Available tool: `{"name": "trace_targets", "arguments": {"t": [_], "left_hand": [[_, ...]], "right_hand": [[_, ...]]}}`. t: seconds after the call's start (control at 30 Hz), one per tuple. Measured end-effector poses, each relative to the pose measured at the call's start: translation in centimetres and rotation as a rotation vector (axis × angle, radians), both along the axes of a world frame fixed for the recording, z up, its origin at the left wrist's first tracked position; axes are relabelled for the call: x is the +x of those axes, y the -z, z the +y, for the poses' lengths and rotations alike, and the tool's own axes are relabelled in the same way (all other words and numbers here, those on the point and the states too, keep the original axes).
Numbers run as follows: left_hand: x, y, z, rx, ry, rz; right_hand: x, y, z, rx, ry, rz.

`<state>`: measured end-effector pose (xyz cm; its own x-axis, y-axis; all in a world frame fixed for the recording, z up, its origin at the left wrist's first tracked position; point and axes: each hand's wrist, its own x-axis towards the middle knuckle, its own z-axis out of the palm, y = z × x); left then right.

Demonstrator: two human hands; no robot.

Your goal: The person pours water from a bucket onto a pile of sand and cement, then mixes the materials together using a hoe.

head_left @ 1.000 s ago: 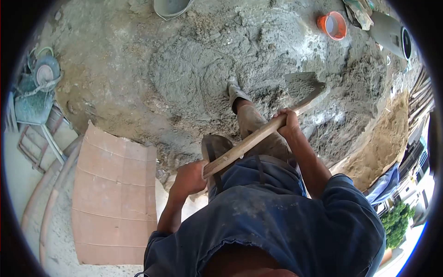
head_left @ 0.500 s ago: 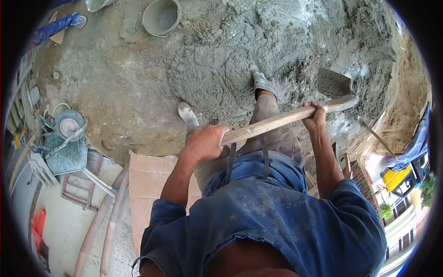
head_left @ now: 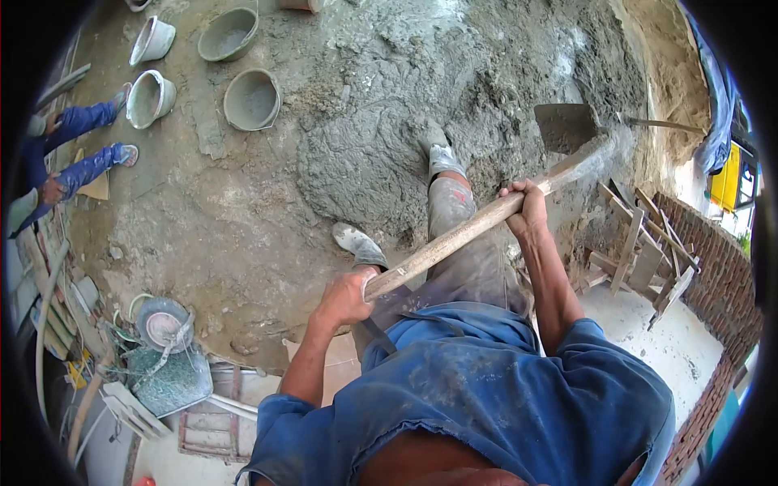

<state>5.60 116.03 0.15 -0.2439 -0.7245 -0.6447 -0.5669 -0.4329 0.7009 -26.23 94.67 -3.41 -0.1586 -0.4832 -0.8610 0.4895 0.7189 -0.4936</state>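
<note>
My left hand [head_left: 347,296] is closed around the butt end of a hoe's wooden handle [head_left: 454,241], near my waist. Farther up the same handle, my right hand [head_left: 528,209] grips it close to the head. The hoe's broad metal blade [head_left: 565,128] rests at the wet grey mortar [head_left: 365,154], to the right of my feet; its lower edge is hard to make out. One boot [head_left: 438,150] stands in the mortar, and the other boot [head_left: 361,243] is at its near edge.
Several buckets [head_left: 253,99] stand at the upper left, near another person's legs [head_left: 85,174]. A wheelbarrow [head_left: 170,377] is at lower left. On the right are another long-handled tool [head_left: 664,124], scrap boards [head_left: 640,247] and a brick wall [head_left: 713,292].
My view has shifted, bringing more buckets and the other person into sight. The handle slants more steeply, with my left hand lower in view. Both hands keep their hold on the hoe.
</note>
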Motion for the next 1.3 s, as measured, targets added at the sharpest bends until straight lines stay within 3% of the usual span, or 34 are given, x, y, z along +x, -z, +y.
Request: {"name": "trace_targets", "arguments": {"t": [0.13,0.2,0.27,0.33,0.43,0.53,0.6,0.67,0.73,0.8,0.93,1.0,1.07,1.1,1.17,1.2,1.27,1.3], "left_hand": [[-6.8,3.6,-1.0,0.209,-0.092,0.123],[-9.8,4.6,-3.5,0.198,-0.083,0.133],[-13.3,8.1,-9.6,0.206,-0.057,0.284],[-17.5,10.3,-14.5,0.264,-0.112,0.272],[-23.1,16.2,-23.8,0.076,-0.241,0.334],[-24.0,16.5,-29.5,0.230,-0.257,0.259],[-22.4,15.9,-30.1,0.355,-0.267,0.088],[-18.5,14.4,-25.4,0.381,-0.219,-0.036],[-15.9,10.8,-24.2,0.323,-0.188,-0.059],[-13.3,7.4,-21.7,0.453,-0.096,-0.220],[-6.0,3.5,-11.7,0.488,-0.032,-0.345],[-3.7,3.1,-9.0,0.391,-0.015,-0.356],[-5.5,5.8,-12.4,0.540,0.047,-0.387],[-6.8,9.2,-13.4,0.492,-0.044,-0.250],[-12.8,15.8,-20.4,0.285,-0.021,-0.132],[-15.8,18.8,-24.4,0.362,0.010,-0.102],[-20.9,22.5,-30.6,0.179,0.038,0.005],[-22.9,21.1,-32.7,0.269,0.030,0.013]], "right_hand": [[-3.6,5.4,-5.3,0.026,0.008,0.100],[-4.1,6.2,-9.4,-0.001,0.003,0.069],[-5.7,8.5,-15.4,-0.110,-0.059,0.197],[-8.4,9.9,-21.4,-0.194,-0.178,0.314],[-11.7,13.6,-32.6,-0.285,-0.327,0.527],[-12.6,23.6,-38.7,-0.125,-0.447,0.623],[-8.9,29.6,-33.4,0.094,-0.303,0.454],[-6.2,33.5,-26.5,0.094,-0.197,0.216],[-4.1,29.5,-23.5,0.102,-0.137,0.190],[-1.4,25.2,-19.2,0.027,-0.064,0.184],[4.4,18.2,-10.8,0.222,0.042,-0.067],[4.5,16.9,-11.1,0.252,0.092,-0.127],[1.9,17.6,-11.9,0.138,0.123,-0.049],[-0.7,18.9,-14.0,0.057,0.113,0.026],[-6.9,21.9,-20.3,-0.121,0.097,0.235],[-10.3,24.3,-23.7,-0.133,0.078,0.308],[-15.9,27.6,-30.5,-0.021,-0.019,0.403],[-17.9,30.9,-32.3,0.024,0.001,0.406]]}}
